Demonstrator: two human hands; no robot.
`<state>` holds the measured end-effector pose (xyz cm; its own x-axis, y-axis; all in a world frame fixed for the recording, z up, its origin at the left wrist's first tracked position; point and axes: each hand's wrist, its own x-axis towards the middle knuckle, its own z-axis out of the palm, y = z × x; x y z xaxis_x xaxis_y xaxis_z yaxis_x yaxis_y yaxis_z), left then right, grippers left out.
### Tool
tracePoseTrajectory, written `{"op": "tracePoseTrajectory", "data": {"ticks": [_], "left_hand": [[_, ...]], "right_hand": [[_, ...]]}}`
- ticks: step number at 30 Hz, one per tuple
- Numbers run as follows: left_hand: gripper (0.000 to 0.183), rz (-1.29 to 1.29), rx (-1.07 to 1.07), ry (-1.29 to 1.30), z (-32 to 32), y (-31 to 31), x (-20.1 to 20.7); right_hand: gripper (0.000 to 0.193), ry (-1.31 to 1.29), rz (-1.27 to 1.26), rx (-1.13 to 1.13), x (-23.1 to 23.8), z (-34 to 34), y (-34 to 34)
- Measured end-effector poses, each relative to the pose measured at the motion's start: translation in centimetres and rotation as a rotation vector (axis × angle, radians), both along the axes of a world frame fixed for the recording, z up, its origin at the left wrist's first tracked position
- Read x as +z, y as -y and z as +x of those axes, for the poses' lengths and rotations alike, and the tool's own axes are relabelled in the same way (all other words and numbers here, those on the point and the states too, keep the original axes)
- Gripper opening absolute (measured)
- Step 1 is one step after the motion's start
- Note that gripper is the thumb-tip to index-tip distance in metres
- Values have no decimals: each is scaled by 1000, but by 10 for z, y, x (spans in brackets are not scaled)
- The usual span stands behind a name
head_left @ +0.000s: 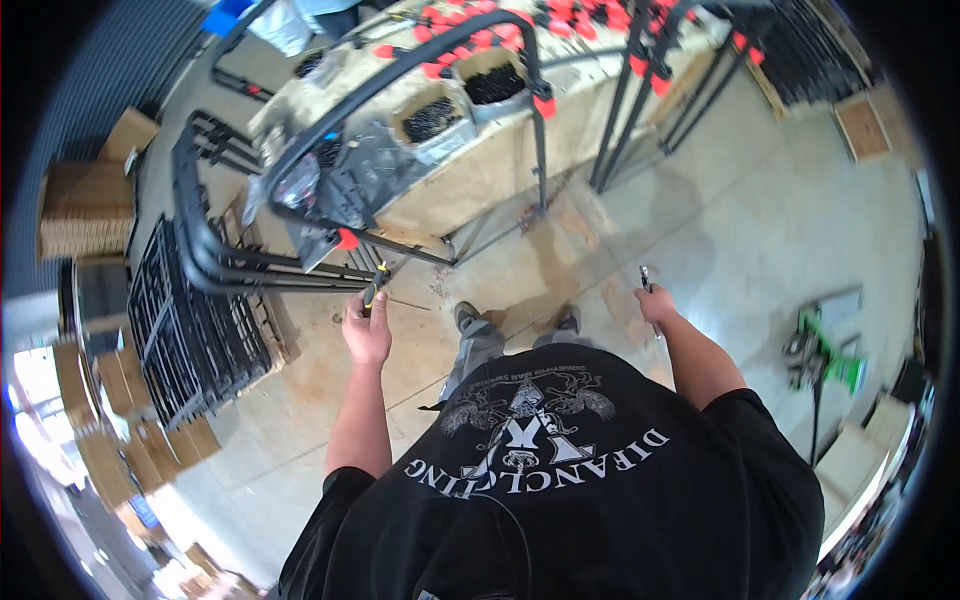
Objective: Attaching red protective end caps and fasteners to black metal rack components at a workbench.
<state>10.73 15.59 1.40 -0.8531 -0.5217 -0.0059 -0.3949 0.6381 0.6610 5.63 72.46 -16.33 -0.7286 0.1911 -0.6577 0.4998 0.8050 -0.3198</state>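
Note:
My left hand [366,328] grips a small tool with a yellow and black handle [374,290], held out low to the left, its tip close to the black tube frame [300,150] and a red end cap [347,239]. My right hand [657,302] is closed around a thin metal tool [646,277] that points up, out to the right of my body. I stand on the concrete floor, my shoes [467,316] visible between both hands.
A workbench [470,170] ahead carries tubs of dark small parts [494,84] and red caps [460,40]. Black wire racks [185,320] lean at the left beside cardboard stacks [85,210]. A green pallet jack [825,355] stands at the right. More black tube frames [640,90] rise ahead.

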Motion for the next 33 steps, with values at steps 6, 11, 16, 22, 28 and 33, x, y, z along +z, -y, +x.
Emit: {"op": "tracePoseTrajectory", "data": {"ticks": [6, 11, 16, 22, 28, 33], "left_hand": [[18, 286, 43, -339, 31, 37, 19], [23, 447, 192, -384, 17, 78, 22], [18, 815, 334, -353, -28, 131, -10], [18, 1129, 401, -371, -73, 151, -30], [21, 1202, 379, -352, -90, 151, -43], [22, 1269, 398, -371, -88, 152, -47]], "right_hand": [[25, -69, -360, -416, 36, -72, 59], [30, -113, -481, -287, 62, -52, 142], [39, -88, -459, -146, 90, -40, 209], [44, -220, -311, 18, 103, -55, 241], [44, -221, -222, -69, 102, -37, 254], [41, -139, -230, -95, 99, -32, 252]]}}
